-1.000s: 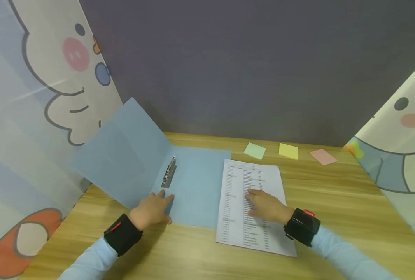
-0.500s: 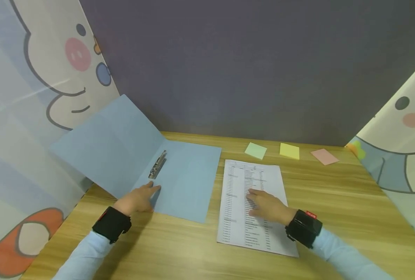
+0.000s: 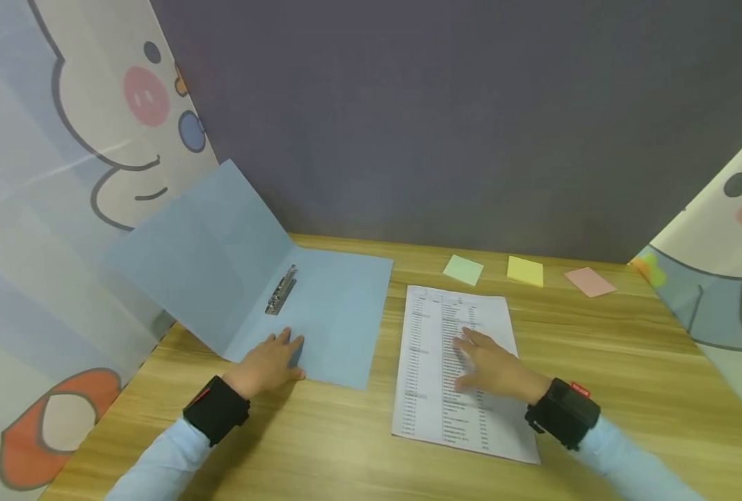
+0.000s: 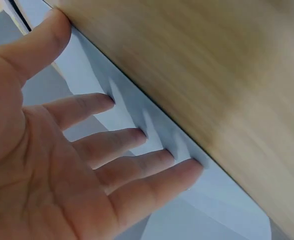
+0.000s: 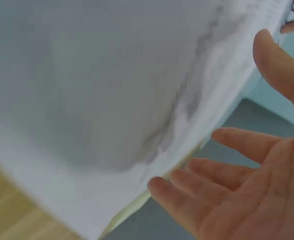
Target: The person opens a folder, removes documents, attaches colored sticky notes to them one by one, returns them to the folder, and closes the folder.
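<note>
A light blue folder [image 3: 339, 313] lies opened out on the left of the table, its cover [image 3: 211, 257] raised and leaning to the left. A metal clip [image 3: 280, 290] is fixed near its spine. My left hand [image 3: 267, 363] rests with spread fingers on the folder's near edge; in the left wrist view the fingertips [image 4: 194, 167] touch the blue surface. Right of the folder lies a stack of printed paper [image 3: 430, 417] with table-like columns. Over it is my right hand [image 3: 492, 367], its fingers spread; whether they touch the sheet I cannot tell.
Behind the paper lie three sticky-note pads: green [image 3: 463, 270], yellow [image 3: 525, 271] and pink [image 3: 590, 282]. A dark panel [image 3: 421, 125] rises at the table's back edge. Cartoon-printed cloth [image 3: 51, 278] borders both sides of the wooden table [image 3: 320, 445].
The folder has slid left, away from the paper, with my left hand on it. My left hand then shifted slightly right along its near edge. My right fingers have spread a little over the paper.
</note>
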Tool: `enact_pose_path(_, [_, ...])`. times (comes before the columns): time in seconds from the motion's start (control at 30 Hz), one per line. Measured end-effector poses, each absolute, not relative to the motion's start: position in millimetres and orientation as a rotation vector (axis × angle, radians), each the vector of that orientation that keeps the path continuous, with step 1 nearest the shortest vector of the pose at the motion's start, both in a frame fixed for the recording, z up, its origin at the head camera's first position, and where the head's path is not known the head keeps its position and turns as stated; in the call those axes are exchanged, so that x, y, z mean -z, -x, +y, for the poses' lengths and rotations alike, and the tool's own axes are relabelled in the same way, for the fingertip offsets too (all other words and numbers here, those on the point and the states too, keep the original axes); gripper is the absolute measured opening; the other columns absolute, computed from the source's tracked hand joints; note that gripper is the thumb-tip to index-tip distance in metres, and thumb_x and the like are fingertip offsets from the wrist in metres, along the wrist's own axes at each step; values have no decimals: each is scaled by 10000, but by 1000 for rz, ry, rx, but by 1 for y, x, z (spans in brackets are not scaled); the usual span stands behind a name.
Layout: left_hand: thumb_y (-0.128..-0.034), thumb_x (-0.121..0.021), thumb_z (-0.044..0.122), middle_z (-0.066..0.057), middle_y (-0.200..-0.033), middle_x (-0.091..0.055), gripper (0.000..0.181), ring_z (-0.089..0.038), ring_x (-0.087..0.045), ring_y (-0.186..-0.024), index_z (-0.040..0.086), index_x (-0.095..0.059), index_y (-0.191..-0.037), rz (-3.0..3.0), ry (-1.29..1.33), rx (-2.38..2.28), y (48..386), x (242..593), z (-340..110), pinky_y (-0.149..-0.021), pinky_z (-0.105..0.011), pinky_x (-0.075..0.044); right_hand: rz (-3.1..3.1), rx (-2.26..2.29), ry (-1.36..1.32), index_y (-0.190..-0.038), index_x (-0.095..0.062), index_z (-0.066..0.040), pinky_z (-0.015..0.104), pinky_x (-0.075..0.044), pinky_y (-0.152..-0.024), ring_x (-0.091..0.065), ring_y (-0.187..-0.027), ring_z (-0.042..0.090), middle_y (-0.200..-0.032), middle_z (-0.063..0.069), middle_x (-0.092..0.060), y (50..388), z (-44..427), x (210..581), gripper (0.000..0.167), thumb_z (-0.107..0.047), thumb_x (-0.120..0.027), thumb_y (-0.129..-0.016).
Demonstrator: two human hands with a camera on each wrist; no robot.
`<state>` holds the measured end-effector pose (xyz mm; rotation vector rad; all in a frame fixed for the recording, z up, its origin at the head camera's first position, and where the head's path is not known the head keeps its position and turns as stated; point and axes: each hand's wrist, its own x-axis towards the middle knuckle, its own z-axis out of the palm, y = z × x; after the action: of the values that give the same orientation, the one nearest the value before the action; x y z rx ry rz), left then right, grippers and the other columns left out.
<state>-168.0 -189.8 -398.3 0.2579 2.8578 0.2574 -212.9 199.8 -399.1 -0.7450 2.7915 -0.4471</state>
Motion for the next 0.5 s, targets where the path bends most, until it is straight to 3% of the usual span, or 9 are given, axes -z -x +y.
enact_pose_path(0.5, [-816,-665,302,-369,-1413,-215,729,-569,-218,-1261,-52,-353,-1371,2794,-180,-336,195,396,-243,-995,-637,-256,2788,437,704,-1276,-468,86,591,-282,-1012,-323,-1253,500,-1356,349,-354,205,227,398,752,-312,-755,-706])
